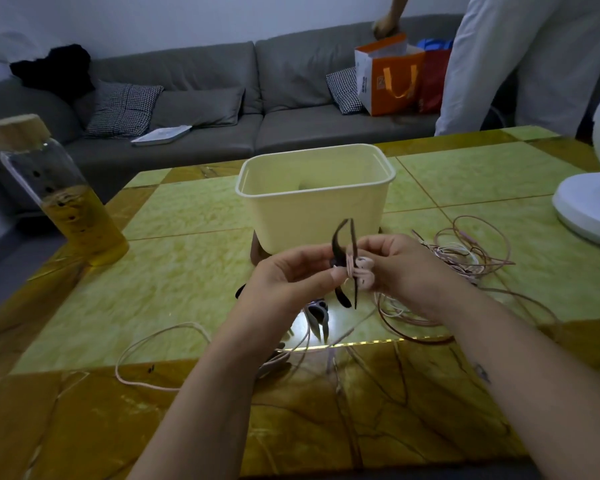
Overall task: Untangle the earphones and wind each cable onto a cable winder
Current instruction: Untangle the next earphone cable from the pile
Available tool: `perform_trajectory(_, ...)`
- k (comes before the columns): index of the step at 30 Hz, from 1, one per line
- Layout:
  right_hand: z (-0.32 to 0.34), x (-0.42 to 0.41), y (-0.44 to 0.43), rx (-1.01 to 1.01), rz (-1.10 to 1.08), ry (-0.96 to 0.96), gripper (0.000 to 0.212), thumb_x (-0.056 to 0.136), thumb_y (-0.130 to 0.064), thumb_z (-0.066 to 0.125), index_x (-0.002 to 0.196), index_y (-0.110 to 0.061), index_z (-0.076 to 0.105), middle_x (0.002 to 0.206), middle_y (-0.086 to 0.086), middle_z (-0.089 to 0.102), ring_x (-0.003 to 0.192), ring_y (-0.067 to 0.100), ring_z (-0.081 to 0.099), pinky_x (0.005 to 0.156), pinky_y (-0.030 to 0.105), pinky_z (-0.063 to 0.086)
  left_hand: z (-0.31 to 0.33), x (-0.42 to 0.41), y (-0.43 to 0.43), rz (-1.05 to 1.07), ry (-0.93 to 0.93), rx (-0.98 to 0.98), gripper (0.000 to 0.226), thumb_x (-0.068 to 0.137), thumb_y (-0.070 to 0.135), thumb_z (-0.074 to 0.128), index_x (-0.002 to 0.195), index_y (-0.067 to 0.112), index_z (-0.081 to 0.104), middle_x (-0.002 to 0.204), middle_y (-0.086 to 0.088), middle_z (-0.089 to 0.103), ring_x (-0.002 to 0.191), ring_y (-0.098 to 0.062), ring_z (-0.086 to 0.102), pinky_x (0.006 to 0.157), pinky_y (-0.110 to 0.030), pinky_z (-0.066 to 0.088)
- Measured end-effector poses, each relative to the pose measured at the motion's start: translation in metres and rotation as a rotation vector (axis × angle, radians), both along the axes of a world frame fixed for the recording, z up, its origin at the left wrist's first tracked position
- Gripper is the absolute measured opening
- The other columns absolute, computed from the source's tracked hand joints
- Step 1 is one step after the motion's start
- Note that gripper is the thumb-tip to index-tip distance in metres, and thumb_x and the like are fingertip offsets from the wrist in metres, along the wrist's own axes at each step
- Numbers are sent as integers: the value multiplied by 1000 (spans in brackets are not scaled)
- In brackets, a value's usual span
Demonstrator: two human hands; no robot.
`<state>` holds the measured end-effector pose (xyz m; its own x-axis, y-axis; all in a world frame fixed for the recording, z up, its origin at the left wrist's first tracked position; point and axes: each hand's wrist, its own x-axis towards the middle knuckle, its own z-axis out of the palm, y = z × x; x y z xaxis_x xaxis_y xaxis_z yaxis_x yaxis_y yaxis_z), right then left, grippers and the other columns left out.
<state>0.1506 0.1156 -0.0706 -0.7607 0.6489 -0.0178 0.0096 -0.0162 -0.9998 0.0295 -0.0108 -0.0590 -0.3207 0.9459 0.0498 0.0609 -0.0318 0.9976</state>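
Both my hands meet above the middle of the table. My left hand (291, 275) pinches a black strap-like cable winder (342, 242) whose ends stick up and hang down. My right hand (400, 268) holds pink earbuds (364, 271) and a few turns of pink cable against the winder. A tangle of pink earphone cable (465, 258) lies on the table to the right. Another pink cable loop (160, 344) trails over the table to the left. Under my hands lie more winders (317, 315), partly hidden.
A cream plastic tub (314, 195) stands just behind my hands. A glass bottle with yellow liquid (66, 206) is at the left edge. A white fan base (589, 206) sits at the right. Behind the table are a grey sofa (194, 98), bags and a standing person (520, 64).
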Motion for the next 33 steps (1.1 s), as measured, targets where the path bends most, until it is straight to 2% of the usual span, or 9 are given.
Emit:
perform_trajectory(2, -5, -3, -1, -16, -14, -41, 25, 67, -36, 72, 77, -13, 70, 56, -7, 53, 51, 6, 42, 56, 24, 38, -4, -4, 2, 53, -141, 39, 34, 77, 15, 75, 110, 8, 70, 108, -11, 73, 108, -27, 67, 96, -35, 50)
perform_trajectory(4, -8, -6, -4, 29, -31, -99, 16, 84, -25, 67, 86, -10, 70, 56, -9, 50, 51, 4, 41, 56, 23, 38, -6, -5, 4, 108, -255, 61, 30, 74, 13, 74, 103, 7, 70, 107, -10, 73, 105, -23, 67, 98, -35, 49)
perform_trajectory(7, -13, -10, -10, 140, 10, -162, 18, 94, -27, 58, 84, -18, 71, 58, -12, 55, 58, 7, 48, 58, 23, 43, -6, -4, 6, 145, -378, 83, 30, 71, 12, 64, 100, 6, 69, 103, -9, 74, 93, -15, 69, 89, -24, 53)
perform_trajectory(10, -11, -11, -13, 227, 62, -236, 19, 95, -28, 57, 83, -23, 71, 57, -14, 56, 60, 9, 51, 59, 24, 46, -6, -8, 7, 213, -487, 72, 35, 71, 14, 64, 105, 9, 69, 109, -10, 72, 94, -14, 67, 88, -25, 51)
perform_trajectory(14, -2, -4, -18, 387, 164, -354, 13, 95, -28, 57, 89, -30, 68, 54, -21, 58, 51, -7, 53, 53, 14, 44, -9, -16, 10, 354, -518, 14, 18, 82, 14, 64, 100, 18, 69, 95, 2, 74, 83, -7, 66, 70, -20, 46)
perform_trajectory(17, 3, 0, -20, 572, 170, -409, 15, 94, -29, 58, 96, -26, 72, 58, -15, 57, 54, -3, 50, 58, 26, 48, -11, -18, 11, 453, -445, -8, 9, 87, 10, 64, 94, 16, 66, 88, -1, 73, 79, -11, 67, 66, -20, 50)
perform_trajectory(21, 13, 5, -22, 745, 109, -366, 16, 95, -24, 57, 97, -26, 72, 60, -16, 55, 52, -2, 46, 52, 11, 36, -14, -15, 12, 447, -212, -43, 11, 83, 13, 71, 91, 17, 66, 86, -1, 73, 72, -9, 69, 72, -28, 53)
perform_trajectory(25, 21, 9, -18, 824, 28, -295, 16, 93, -22, 60, 100, -29, 73, 83, -20, 65, 77, -9, 57, 65, 8, 43, -17, -10, 13, 388, 188, -105, 16, 81, 19, 76, 94, 22, 68, 82, 8, 72, 80, -6, 69, 72, -26, 53)
perform_trajectory(33, 25, 22, 1, 735, -191, -181, 8, 78, -25, 77, 76, -27, 69, 62, -17, 62, 57, -5, 54, 54, 6, 41, -9, -9, 7, 122, 289, -167, 27, 73, 33, 77, 97, 25, 70, 88, 1, 74, 85, -12, 70, 68, -25, 50)
